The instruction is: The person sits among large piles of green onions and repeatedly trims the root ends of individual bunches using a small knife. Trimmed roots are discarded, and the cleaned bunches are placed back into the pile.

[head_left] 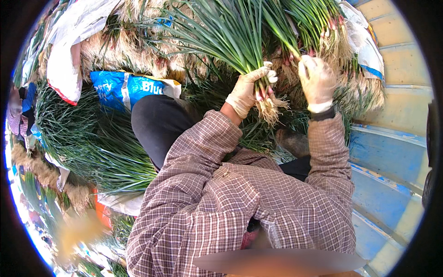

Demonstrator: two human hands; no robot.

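A bunch of green onions (pixel 244 41) with pinkish bulbs and pale roots is gripped in my gloved left hand (pixel 247 90), its leaves fanning up and left. Just right of it, my gloved right hand (pixel 314 81) pinches a green onion stalk (pixel 288 39) near its pale lower part. Behind the right hand lies a pile of green onions (pixel 323 23) with reddish bulbs and long roots. Both hands are above my crossed legs, apart from each other.
Heaps of loose green leaves (pixel 83 138) lie left, with stacked root bundles (pixel 143 55), a white sack (pixel 69 74) and a blue plastic bag (pixel 110 87). A ridged blue-and-cream panel (pixel 387 175) runs along the right. A person in blue (pixel 28 99) is at the far left.
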